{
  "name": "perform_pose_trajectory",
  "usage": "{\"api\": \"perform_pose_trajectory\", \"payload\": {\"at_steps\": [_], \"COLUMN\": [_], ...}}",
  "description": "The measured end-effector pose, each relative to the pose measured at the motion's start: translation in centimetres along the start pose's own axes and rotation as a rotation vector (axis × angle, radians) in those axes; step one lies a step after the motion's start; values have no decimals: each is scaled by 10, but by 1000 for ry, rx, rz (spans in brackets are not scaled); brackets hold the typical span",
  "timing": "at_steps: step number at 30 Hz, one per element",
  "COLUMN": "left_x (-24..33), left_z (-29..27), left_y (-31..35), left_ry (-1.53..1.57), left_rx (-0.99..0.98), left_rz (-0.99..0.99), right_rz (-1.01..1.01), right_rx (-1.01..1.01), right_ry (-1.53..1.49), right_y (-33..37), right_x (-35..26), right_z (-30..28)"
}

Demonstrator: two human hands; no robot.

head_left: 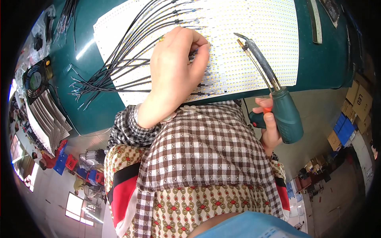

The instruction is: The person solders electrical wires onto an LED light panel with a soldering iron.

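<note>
Leftmost, cables (pixel 107 72) over the left of the sheet (pixel 272 23); mid-sheet, left hand (pixel 174 67), thumb and forefinger together at cable ends, cannot tell if clamped on one; then iron (pixel 288 115), tip above sheet's right half, clamped in right hand (pixel 271 131).

Cables (pixel 106 71) lie across the left part of the panel (pixel 270 35) on the table (pixel 85 23), 1 fan (pixel 36 81) farther left.
</note>
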State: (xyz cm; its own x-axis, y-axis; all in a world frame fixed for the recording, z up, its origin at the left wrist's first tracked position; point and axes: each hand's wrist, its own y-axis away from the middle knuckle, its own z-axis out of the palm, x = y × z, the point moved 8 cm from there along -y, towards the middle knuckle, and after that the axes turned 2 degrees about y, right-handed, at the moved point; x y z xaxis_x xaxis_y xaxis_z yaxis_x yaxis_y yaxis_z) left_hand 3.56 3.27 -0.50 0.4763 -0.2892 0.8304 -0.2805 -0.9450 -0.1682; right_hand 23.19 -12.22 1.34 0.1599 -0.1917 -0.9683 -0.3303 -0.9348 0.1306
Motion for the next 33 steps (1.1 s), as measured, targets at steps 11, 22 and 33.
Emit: {"api": "perform_pose_trajectory", "payload": {"at_steps": [11, 22, 33], "left_x": [-5, 4, 5], "left_z": [3, 4, 6], "left_y": [-4, -9, -12], "left_ry": [55, -81, -61], "left_rx": [39, 1, -1], "left_rz": [-30, 62, 60], "right_rz": [58, 120, 125], "right_rx": [-3, 2, -11], "right_ry": [9, 23, 89], "right_y": [2, 9, 14], "right_x": [0, 6, 20], "right_z": [4, 3, -6]}}
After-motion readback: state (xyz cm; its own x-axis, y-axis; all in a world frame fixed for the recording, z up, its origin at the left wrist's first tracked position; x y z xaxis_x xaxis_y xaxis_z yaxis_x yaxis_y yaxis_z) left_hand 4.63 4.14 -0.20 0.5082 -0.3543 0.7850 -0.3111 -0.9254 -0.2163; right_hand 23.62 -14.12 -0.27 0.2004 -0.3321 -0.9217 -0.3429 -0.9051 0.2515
